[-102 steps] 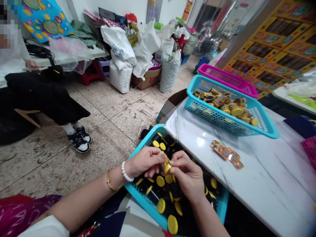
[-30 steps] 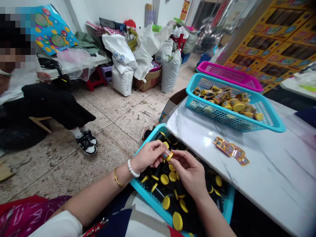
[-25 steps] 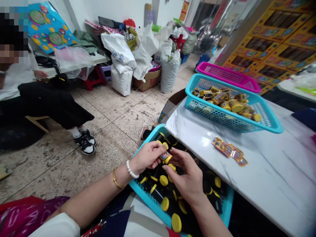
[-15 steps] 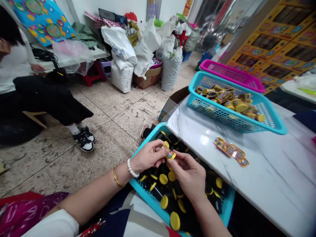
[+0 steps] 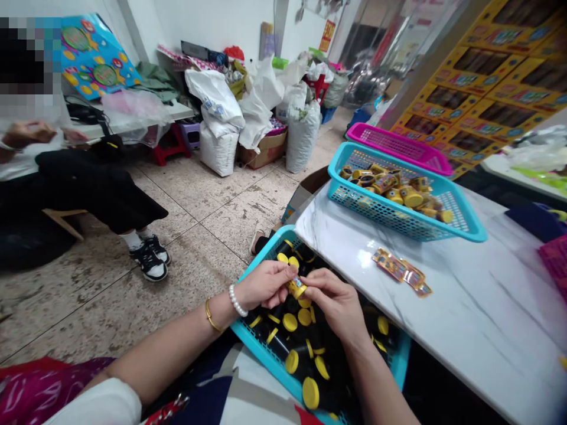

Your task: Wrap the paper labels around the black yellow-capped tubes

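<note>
Between both hands is a small jar with a yellow lid and a colourful printed label. My left hand is closed around one end of it, thumb on top. The fingers of my right hand pinch its other side, by the label and lid. Directly below, a turquoise basket holds many black jars with yellow lids, without labels on the sides that show. On the table to the right lies a strip of printed labels.
On the white marble-look table stands another turquoise basket of labelled jars, beside a magenta basket. Yellow display boxes are stacked behind. A seated person is at left; white sacks stand on the floor.
The jar has turned slightly in my fingers, and my right fingertips have shifted along its label. My view has swung a little to the right. The seated person's hand has come down from the head.
</note>
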The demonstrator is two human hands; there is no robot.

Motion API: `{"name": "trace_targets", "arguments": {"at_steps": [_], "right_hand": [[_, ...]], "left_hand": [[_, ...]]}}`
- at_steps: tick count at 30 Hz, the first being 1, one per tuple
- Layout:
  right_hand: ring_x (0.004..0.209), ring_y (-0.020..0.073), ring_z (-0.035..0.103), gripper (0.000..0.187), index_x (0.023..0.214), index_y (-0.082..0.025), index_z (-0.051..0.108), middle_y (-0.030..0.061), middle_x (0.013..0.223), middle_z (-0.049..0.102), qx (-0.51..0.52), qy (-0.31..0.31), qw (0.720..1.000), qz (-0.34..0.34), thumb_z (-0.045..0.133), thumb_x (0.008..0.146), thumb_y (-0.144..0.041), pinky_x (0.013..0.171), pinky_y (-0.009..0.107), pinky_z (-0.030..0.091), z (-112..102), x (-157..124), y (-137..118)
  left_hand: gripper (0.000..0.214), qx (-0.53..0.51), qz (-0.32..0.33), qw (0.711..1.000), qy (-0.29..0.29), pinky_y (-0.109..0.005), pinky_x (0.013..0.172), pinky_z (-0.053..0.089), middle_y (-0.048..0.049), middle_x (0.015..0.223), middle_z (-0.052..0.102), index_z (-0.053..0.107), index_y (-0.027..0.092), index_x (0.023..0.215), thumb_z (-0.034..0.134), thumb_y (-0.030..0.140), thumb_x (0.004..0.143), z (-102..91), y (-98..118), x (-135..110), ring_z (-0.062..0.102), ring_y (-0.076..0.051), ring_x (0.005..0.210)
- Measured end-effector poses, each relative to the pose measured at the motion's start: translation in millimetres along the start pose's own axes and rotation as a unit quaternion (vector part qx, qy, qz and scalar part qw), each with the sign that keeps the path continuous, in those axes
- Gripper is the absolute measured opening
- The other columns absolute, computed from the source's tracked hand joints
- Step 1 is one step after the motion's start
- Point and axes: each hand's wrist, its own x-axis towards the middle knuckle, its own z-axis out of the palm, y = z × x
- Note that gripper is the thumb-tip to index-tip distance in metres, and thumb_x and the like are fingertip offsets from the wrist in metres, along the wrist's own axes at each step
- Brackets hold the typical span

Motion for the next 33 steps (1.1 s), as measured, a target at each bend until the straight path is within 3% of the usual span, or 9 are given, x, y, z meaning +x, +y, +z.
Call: {"name": "trace_targets", "arguments": {"at_steps": [4,6,10,15,20,24,26,30,33], "right_hand": [[0.071,0.0132,0.059,0.010,0.082,-0.024,0.075,0.0006,0.077,0.059,-0.066,0.036,0.991,-0.107,0.072,0.078,-0.015,0.064,0.026,0.052,-0.1,-3.4,4.0],[0.077,0.0143,0.061,0.013,0.085,-0.024,0.073,0.0020,0.084,0.060,-0.094,0.046,0.987,-0.124,0.071,0.080,-0.013,0.066,0.027,0.053,0.6,-5.1,4.0],[0.094,0.0183,0.065,0.028,0.105,-0.027,0.072,0.0061,0.106,0.065,-0.152,-0.009,0.979,-0.137,0.069,0.081,-0.011,0.076,0.030,0.056,0.5,-7.5,3.3],[0.080,0.0158,0.068,0.028,0.092,-0.027,0.074,0.0018,0.089,0.067,-0.130,0.034,0.974,-0.184,0.074,0.075,-0.005,0.073,0.029,0.058,3.5,-12.5,9.0],[0.082,0.0157,0.067,0.026,0.093,-0.027,0.072,0.0025,0.094,0.065,-0.136,0.079,0.971,-0.182,0.070,0.078,-0.005,0.073,0.029,0.058,6.0,-13.9,9.3],[0.094,0.0204,0.065,0.046,0.119,-0.028,0.063,0.0077,0.115,0.060,-0.191,0.028,0.976,-0.099,0.074,0.076,-0.016,0.077,0.031,0.060,9.8,-15.1,-0.1],[0.095,0.0211,0.065,0.041,0.117,-0.027,0.064,0.0080,0.112,0.061,-0.219,0.017,0.971,-0.091,0.069,0.078,-0.016,0.075,0.030,0.060,12.6,-17.0,-6.5],[0.094,0.0203,0.067,0.033,0.112,-0.025,0.064,0.0076,0.108,0.066,-0.250,0.067,0.961,-0.094,0.055,0.083,-0.013,0.075,0.029,0.060,2.2,-16.7,-24.6],[0.090,0.0207,0.070,0.031,0.113,-0.023,0.064,0.0066,0.104,0.071,-0.313,0.163,0.929,-0.111,0.059,0.083,-0.018,0.079,0.031,0.059,-35.4,-4.6,-49.9]], "left_hand": [[0.047,-0.032,-0.009,0.999,-0.022,-0.014,0.025,0.025,0.0052,0.046,0.055,0.054,0.015,0.080,0.061,0.061,0.079,-0.4,-3.3,1.4,0.041,-0.006,0.026],[0.046,-0.033,-0.012,0.999,-0.019,-0.014,0.024,0.025,0.0055,0.046,0.054,0.053,0.015,0.078,0.063,0.061,0.078,-0.8,-3.7,2.8,0.040,-0.005,0.026],[0.046,-0.052,-0.023,0.998,-0.030,-0.013,0.023,0.026,0.0054,0.046,0.055,0.052,0.016,0.079,0.064,0.061,0.077,-1.4,-3.8,4.3,0.041,-0.006,0.026],[0.044,-0.071,-0.043,0.995,-0.054,-0.014,0.024,0.027,0.0050,0.048,0.056,0.054,0.015,0.079,0.068,0.057,0.076,-2.0,-0.9,2.9,0.042,-0.006,0.027],[0.047,-0.038,-0.025,0.999,-0.011,-0.012,0.025,0.021,0.0071,0.045,0.051,0.052,0.015,0.076,0.066,0.060,0.076,-1.4,-0.9,5.5,0.037,-0.004,0.026],[0.048,-0.039,-0.008,0.999,0.009,-0.013,0.030,0.030,0.0061,0.048,0.052,0.050,0.016,0.079,0.066,0.061,0.075,3.4,-6.6,5.9,0.041,-0.005,0.031],[0.048,-0.006,0.004,1.000,-0.001,-0.014,0.031,0.031,0.0058,0.048,0.051,0.054,0.014,0.089,0.059,0.061,0.081,6.9,-9.6,4.4,0.043,-0.007,0.033],[0.053,0.117,0.092,0.983,0.109,-0.020,0.041,0.044,0.0026,0.070,0.060,0.043,0.021,0.130,0.054,0.052,0.089,10.6,-17.4,-2.3,0.057,-0.013,0.049],[0.038,0.298,0.235,0.913,0.152,-0.026,0.062,0.056,-0.0007,0.083,0.066,0.051,0.029,0.127,0.056,0.038,0.090,8.0,-27.9,-11.2,0.065,-0.017,0.069]]}}
